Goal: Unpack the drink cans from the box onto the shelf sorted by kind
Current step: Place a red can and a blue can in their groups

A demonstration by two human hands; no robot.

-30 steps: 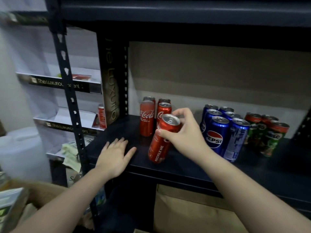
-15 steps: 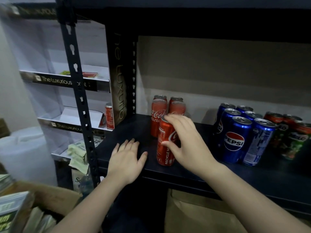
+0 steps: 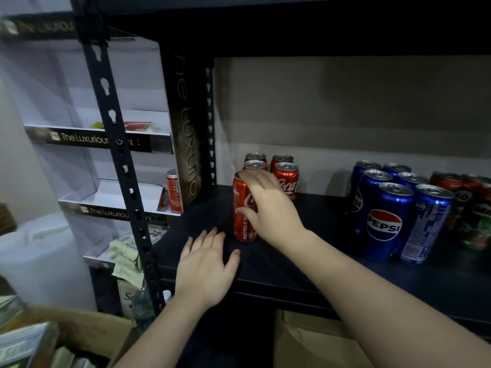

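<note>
Right hand (image 3: 268,205) grip still on now-upright Coke can (image 3: 242,208), unmoved since.

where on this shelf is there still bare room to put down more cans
Bare shelf lies between the red Coca-Cola cans and the blue Pepsi cans, and along the front edge. More lies left of the red can under the right hand, beyond the flat left hand. The far right is crowded with Pepsi and green cans.

I have only one head view; it looks forward and down, very near the dark metal shelf (image 3: 305,264).
</note>
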